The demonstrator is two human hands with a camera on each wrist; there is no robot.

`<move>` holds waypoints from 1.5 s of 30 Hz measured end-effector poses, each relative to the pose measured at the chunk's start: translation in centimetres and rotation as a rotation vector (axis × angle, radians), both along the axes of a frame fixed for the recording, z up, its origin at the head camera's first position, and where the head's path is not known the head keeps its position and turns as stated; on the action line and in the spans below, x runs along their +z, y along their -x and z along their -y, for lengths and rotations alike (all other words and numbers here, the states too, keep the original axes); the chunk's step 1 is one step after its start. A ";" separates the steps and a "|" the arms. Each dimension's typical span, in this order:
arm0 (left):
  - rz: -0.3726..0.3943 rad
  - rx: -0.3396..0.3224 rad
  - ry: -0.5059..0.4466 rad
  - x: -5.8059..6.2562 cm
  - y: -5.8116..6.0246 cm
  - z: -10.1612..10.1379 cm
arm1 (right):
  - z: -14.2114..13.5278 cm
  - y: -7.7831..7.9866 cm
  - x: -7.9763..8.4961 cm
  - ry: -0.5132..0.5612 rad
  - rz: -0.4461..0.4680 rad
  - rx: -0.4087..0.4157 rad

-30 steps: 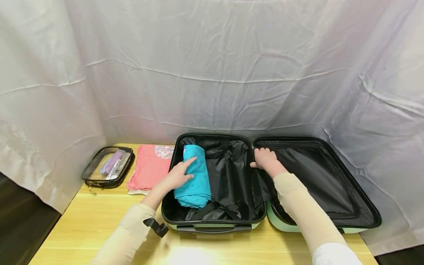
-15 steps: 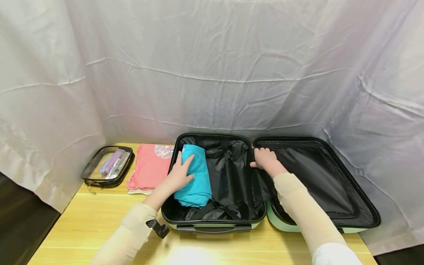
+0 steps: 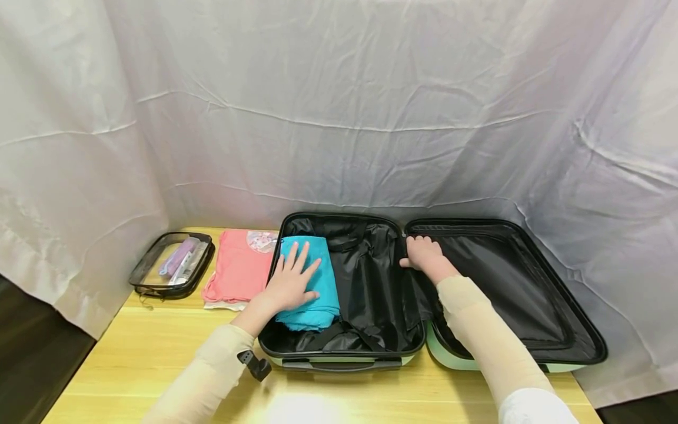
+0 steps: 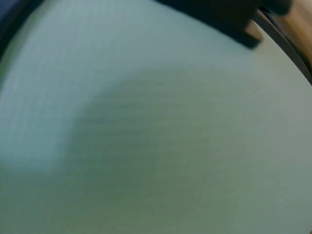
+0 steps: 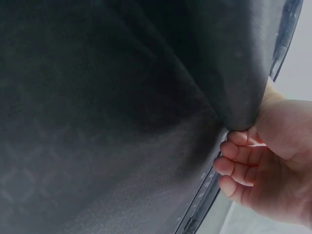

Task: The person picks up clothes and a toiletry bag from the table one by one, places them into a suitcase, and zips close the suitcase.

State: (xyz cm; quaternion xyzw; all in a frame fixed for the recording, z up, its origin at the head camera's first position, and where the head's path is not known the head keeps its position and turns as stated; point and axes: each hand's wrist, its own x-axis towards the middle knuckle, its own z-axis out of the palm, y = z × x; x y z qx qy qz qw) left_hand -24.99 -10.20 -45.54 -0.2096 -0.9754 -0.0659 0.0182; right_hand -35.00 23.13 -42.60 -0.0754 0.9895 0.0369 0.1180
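Note:
My left hand [image 3: 288, 287] rests with spread fingers on a folded turquoise cloth [image 3: 327, 280], which lies along the left side of an open suitcase's black-lined half [image 3: 365, 259]. In the left wrist view, the pale green suitcase shell [image 4: 156, 146] fills most of the picture, and the cloth is out of sight. Between thumb and index finger, my right hand [image 3: 422, 253] pinches the edge of the black fabric divider [image 3: 415, 297] near the hinge. The right wrist view shows that divider [image 5: 214, 63] drawn up in folds toward the fingertips [image 5: 238, 138].
Left of the suitcase lie a folded pink garment [image 3: 241, 268] with a printed patch and a clear black-edged pouch [image 3: 143, 268] holding small items. The suitcase's other half [image 3: 508, 288] lies open at right. Grey curtains [image 3: 339, 106] hang behind the wooden table [image 3: 132, 365].
My left hand has spread its fingers flatter over the turquoise cloth. The cloth's far end has shifted left and slightly nearer, and looks wider and flatter. The right hand has stayed in place.

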 end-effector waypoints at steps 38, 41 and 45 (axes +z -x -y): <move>0.342 -0.068 -0.110 -0.6 0.4 0.4 | 0.0 -0.3 0.1 0.008 0.002 0.002; 0.302 -0.094 -0.134 -0.3 0.1 0.5 | 0.0 -0.4 0.1 0.010 0.003 0.000; 0.265 -0.110 -0.148 0.5 -0.4 0.8 | 0.0 -0.3 0.2 0.011 -0.003 0.002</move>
